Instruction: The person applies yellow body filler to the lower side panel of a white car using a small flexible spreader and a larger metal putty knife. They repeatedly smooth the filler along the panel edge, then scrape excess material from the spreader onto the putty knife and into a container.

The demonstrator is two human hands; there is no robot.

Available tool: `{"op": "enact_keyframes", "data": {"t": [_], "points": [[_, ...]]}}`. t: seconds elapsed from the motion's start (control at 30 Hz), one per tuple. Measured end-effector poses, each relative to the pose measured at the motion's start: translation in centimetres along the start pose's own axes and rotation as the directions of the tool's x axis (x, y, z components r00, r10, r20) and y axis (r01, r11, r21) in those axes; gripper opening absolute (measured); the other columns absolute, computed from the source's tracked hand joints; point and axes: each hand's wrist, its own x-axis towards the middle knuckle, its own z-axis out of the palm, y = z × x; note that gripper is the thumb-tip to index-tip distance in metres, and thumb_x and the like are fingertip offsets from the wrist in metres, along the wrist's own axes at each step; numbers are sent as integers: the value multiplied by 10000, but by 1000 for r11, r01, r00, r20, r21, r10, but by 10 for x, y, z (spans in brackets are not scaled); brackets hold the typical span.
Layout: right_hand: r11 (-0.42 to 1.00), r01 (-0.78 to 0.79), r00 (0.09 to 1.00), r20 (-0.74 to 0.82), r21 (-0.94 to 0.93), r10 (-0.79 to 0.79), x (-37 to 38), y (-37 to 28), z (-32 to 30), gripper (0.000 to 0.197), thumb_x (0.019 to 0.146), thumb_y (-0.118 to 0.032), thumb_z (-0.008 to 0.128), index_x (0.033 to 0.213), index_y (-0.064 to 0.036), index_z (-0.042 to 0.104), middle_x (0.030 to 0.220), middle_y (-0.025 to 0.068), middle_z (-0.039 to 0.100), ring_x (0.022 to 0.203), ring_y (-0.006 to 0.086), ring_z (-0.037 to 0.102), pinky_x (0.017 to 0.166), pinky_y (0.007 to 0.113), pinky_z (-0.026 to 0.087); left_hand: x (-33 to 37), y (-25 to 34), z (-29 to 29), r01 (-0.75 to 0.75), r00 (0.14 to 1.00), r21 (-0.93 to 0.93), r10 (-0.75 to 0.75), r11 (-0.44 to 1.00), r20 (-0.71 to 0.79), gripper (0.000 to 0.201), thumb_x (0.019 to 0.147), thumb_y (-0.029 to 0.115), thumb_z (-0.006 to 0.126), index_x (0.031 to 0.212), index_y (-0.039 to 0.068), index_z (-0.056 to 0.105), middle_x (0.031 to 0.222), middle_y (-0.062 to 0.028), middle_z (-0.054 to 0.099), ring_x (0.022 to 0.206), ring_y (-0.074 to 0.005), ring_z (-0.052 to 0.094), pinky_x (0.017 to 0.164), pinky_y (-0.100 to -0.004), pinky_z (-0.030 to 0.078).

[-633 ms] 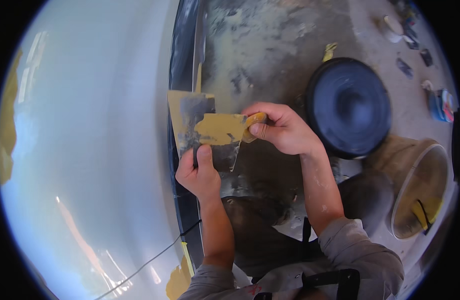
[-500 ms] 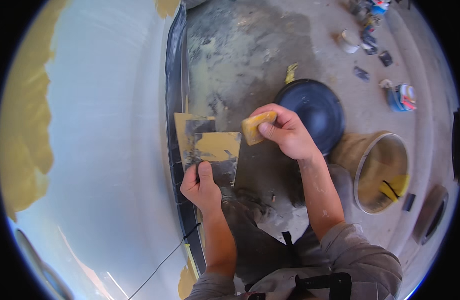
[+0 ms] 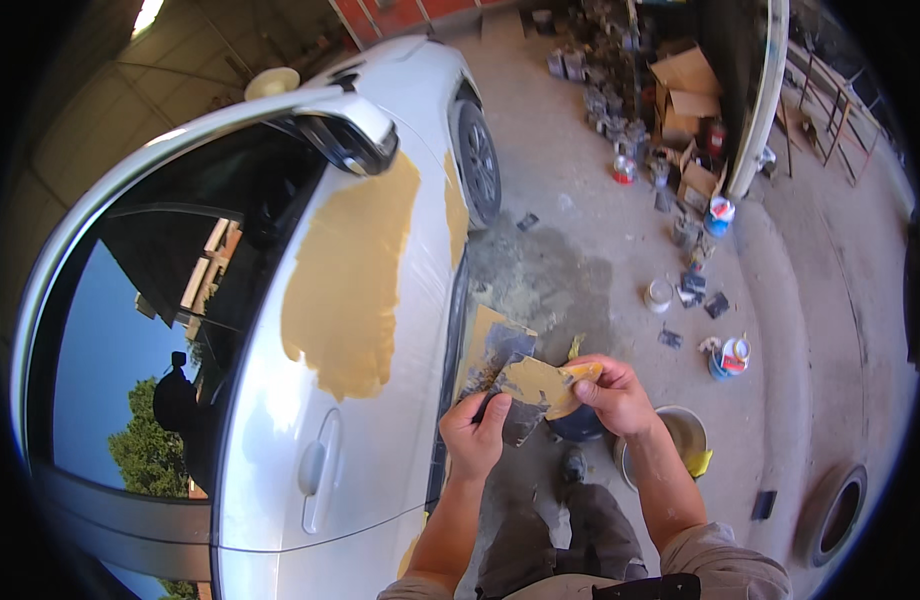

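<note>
My left hand (image 3: 474,437) is closed around the lower edge of a putty-smeared flat plate (image 3: 536,384). Behind that plate another dark sheet with yellow putty (image 3: 486,340) fans out; whether my fingers hold it too is hidden. My right hand (image 3: 621,400) pinches a small yellow putty spreader (image 3: 584,371), which meets the plate's right edge. Left of both hands stands a white car, its door (image 3: 375,455) carrying a large patch of yellow putty (image 3: 352,285) below the side mirror (image 3: 350,140).
Below my right hand are a round black object (image 3: 577,427) and a bucket (image 3: 692,430) with a yellow item in it. Cans, a blue tub (image 3: 725,360) and dark scraps lie on the floor to the right. Further off are cardboard boxes (image 3: 688,85); a tyre (image 3: 835,515) lies near right.
The view has risen and tilted up, bringing the car's window, mirror and front wheel into sight. My right hand has brought the spreader from beside the plate onto its edge.
</note>
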Motion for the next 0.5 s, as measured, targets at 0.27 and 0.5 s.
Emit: {"op": "enact_keyframes", "data": {"t": [0.27, 0.5], "points": [[965, 183, 983, -53, 190, -176, -60, -84, 63, 211, 888, -106, 592, 1084, -32, 566, 1029, 68, 629, 939, 204, 628, 853, 364, 514, -22, 84, -42, -74, 977, -36, 80, 997, 199, 243, 822, 202, 713, 785, -23, 630, 584, -27, 517, 562, -77, 447, 516, -242, 380], [958, -72, 997, 10, -278, 77, -181, -84, 122, 235, 890, -55, 565, 1121, -19, 571, 995, 35, 640, 944, 134, 598, 840, 291, 481, -136, 135, -88, -8, 999, -132, 14, 991, 49, 251, 852, 184, 683, 743, -26, 600, 591, 42, 471, 593, -40, 388, 509, -222, 339]]}}
